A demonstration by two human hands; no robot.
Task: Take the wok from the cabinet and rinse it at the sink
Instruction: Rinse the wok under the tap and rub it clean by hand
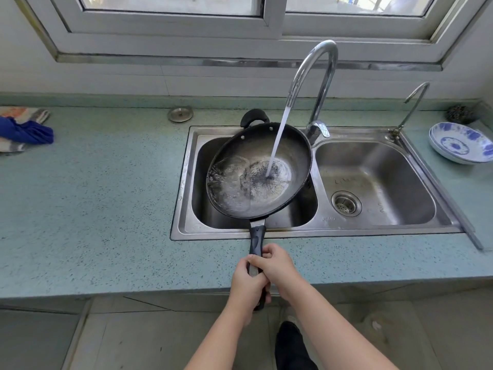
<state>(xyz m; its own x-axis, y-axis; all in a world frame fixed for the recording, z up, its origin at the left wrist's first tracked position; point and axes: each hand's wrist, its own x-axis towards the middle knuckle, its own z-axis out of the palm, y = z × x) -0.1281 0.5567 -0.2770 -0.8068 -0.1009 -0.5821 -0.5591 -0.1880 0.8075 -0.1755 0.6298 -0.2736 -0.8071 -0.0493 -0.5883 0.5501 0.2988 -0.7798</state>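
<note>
A black wok (296, 156) hangs tilted over the left basin of the steel sink (184, 182), water pooled toward its left side. Its long black handle (256, 239) reaches back over the counter edge. My left hand (246, 287) and my right hand (276, 265) both grip that handle, the right one nearer the wok. A stream of water (277, 140) runs from the tall curved faucet (320, 84) into the middle of the wok.
The right basin (373, 177) has a drain strainer. A small second tap (412, 108) stands at the sink's back right. Blue-and-white bowls (461, 142) and a scourer (460, 114) sit at right, a steel drain cover (180, 114) behind the sink, cloths (24, 129) at far left.
</note>
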